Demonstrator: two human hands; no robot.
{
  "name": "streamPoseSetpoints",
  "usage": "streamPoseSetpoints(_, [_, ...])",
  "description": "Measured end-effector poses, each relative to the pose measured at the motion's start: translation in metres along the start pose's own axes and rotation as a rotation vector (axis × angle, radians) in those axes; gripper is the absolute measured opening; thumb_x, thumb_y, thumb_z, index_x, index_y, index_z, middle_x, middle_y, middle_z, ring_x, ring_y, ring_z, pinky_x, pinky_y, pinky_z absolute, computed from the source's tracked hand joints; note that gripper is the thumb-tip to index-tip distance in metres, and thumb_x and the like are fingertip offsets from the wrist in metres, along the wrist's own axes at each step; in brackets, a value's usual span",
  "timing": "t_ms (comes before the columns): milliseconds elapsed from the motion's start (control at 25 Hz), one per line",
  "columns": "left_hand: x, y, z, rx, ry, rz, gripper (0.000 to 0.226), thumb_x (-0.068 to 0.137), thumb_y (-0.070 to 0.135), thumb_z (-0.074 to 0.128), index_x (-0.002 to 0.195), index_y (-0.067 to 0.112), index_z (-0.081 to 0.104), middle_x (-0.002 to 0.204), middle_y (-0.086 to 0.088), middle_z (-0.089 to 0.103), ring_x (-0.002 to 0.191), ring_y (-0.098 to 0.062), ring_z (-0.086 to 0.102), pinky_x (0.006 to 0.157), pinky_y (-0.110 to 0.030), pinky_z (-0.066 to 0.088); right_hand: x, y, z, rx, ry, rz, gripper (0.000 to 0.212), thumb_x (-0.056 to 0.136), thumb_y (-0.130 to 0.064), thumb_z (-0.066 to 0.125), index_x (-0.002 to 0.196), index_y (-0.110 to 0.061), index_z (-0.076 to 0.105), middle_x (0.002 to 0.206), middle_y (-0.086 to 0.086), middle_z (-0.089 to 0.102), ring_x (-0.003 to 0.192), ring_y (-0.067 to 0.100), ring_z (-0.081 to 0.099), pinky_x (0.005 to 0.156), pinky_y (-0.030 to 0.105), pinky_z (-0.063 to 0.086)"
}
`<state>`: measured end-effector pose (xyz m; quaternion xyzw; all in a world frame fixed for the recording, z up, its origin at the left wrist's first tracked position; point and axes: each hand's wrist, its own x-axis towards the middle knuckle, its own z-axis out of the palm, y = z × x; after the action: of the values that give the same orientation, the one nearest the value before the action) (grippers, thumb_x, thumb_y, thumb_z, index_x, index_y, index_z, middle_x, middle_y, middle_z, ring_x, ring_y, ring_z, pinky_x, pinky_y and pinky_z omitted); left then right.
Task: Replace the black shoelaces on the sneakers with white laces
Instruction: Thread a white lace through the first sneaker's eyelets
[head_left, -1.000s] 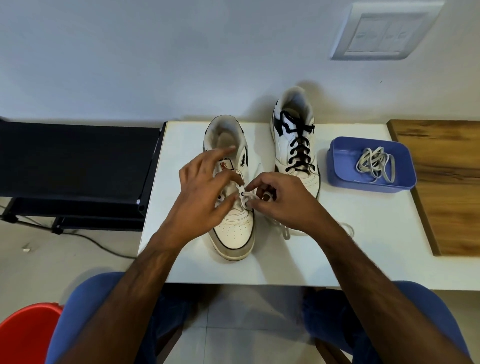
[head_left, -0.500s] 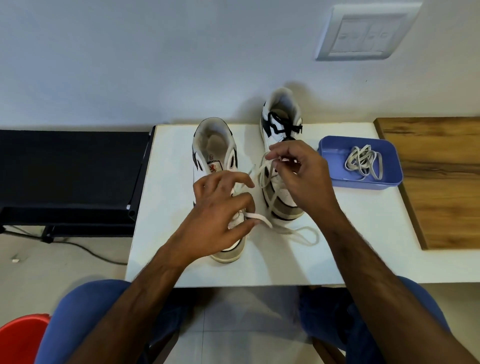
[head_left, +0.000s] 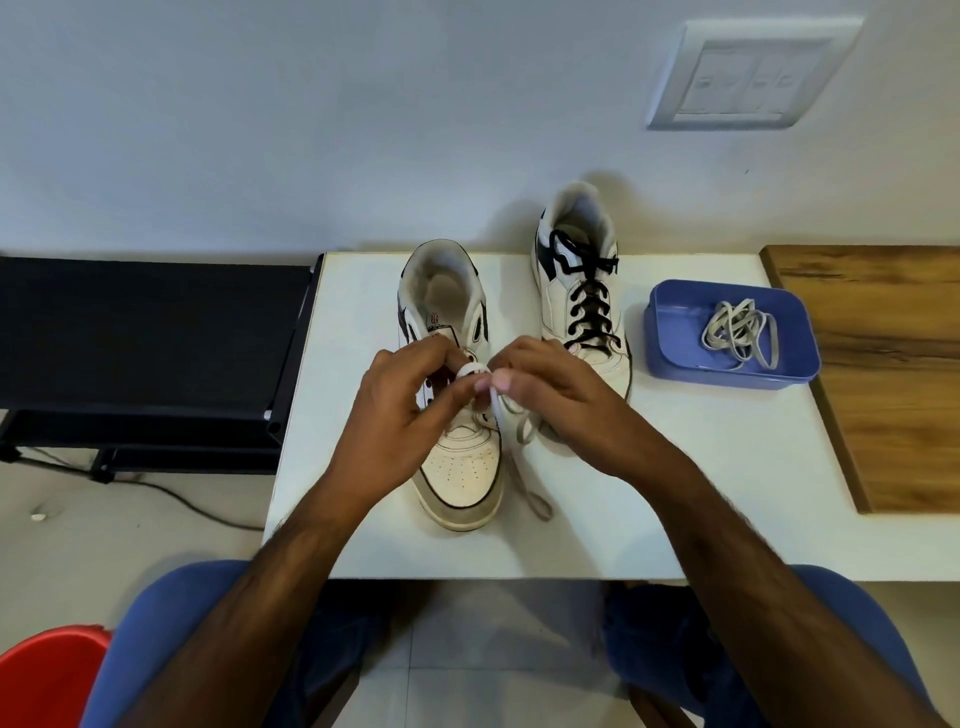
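Two white sneakers stand on the white table (head_left: 701, 467). The near left sneaker (head_left: 460, 467) has no black lace; a white lace (head_left: 511, 436) runs from its eyelets and trails onto the table beside its toe. My left hand (head_left: 400, 405) and my right hand (head_left: 550, 395) meet over its tongue, both pinching this white lace. The far right sneaker (head_left: 582, 291) still carries black laces (head_left: 587, 306). A second white lace (head_left: 740, 335) lies bundled in a blue tray (head_left: 670, 338) at the right.
A wooden board (head_left: 893, 374) lies at the table's right edge. A black stand (head_left: 145, 332) sits left of the table, with a cable on the floor. A red stool (head_left: 47, 675) shows at the bottom left. A wall switch plate (head_left: 748, 73) is above.
My right hand came back from over the far sneaker to the near sneaker's tongue, meeting my left hand, which rose slightly. Both now pinch the white lace together.
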<state>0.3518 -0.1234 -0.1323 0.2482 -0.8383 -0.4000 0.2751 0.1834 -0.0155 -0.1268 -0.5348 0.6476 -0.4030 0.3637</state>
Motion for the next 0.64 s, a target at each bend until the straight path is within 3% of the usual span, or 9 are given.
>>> streamPoseSetpoints(120, [0.005, 0.007, -0.007, -0.568, 0.001, -0.185, 0.017, 0.089, 0.034, 0.064, 0.074, 0.025, 0.062, 0.068, 0.005, 0.062, 0.063, -0.014, 0.055, 0.064, -0.026, 0.047, -0.002, -0.010, -0.004, 0.281, -0.037, -0.028, 0.028, 0.096, -0.026, 0.059, 0.078, -0.005, 0.065, 0.076, -0.009, 0.063, 0.077, 0.007, 0.059, 0.075, 0.017, 0.043])
streamPoseSetpoints(200, [0.006, 0.004, -0.014, -0.654, 0.024, -0.179, 0.022, 0.089, 0.031, 0.063, 0.069, 0.023, 0.058, 0.061, 0.006, 0.054, 0.057, -0.011, 0.046, 0.059, -0.021, 0.040, -0.001, -0.015, -0.016, 0.711, 0.078, -0.021, 0.027, 0.091, -0.022, 0.059, 0.068, -0.009, 0.061, 0.069, 0.004, 0.055, 0.070, 0.012, 0.055, 0.072, 0.020, 0.043])
streamPoseSetpoints(320, [0.004, -0.014, -0.025, -0.389, -0.124, -0.141, 0.041, 0.087, 0.035, 0.065, 0.065, 0.003, 0.051, 0.060, 0.002, 0.046, 0.058, -0.010, 0.040, 0.058, -0.023, 0.036, 0.003, -0.002, -0.030, 1.271, 0.340, 0.094, 0.032, 0.084, -0.027, 0.075, 0.059, -0.019, 0.056, 0.070, 0.005, 0.045, 0.073, 0.019, 0.052, 0.076, 0.029, 0.047])
streamPoseSetpoints(480, [-0.003, -0.026, -0.026, 0.087, -0.507, 0.063, 0.026, 0.071, 0.021, 0.063, 0.057, 0.015, 0.043, 0.070, 0.004, 0.048, 0.072, -0.015, 0.048, 0.062, -0.040, 0.044, 0.006, 0.020, -0.028, 1.423, 0.604, 0.221, 0.030, 0.097, -0.024, 0.062, 0.067, -0.018, 0.061, 0.079, 0.000, 0.061, 0.078, 0.016, 0.060, 0.072, 0.029, 0.048])
streamPoseSetpoints(560, [-0.003, -0.025, -0.025, 0.147, -0.546, 0.074, 0.030, 0.067, 0.013, 0.066, 0.057, 0.020, 0.039, 0.079, 0.008, 0.049, 0.081, -0.016, 0.048, 0.066, -0.042, 0.045, 0.005, 0.020, -0.033, 1.466, 0.615, 0.199, 0.032, 0.098, -0.026, 0.058, 0.068, -0.017, 0.062, 0.087, 0.002, 0.068, 0.085, 0.017, 0.064, 0.075, 0.028, 0.049])
streamPoseSetpoints(640, [-0.002, -0.022, -0.024, 0.100, -0.512, 0.063, 0.031, 0.071, 0.009, 0.075, 0.064, 0.023, 0.048, 0.089, 0.013, 0.050, 0.088, -0.013, 0.050, 0.070, -0.031, 0.043, 0.005, 0.014, -0.033, 1.426, 0.558, 0.158, 0.033, 0.100, -0.027, 0.055, 0.070, -0.016, 0.064, 0.086, 0.003, 0.068, 0.080, 0.017, 0.063, 0.073, 0.027, 0.049])
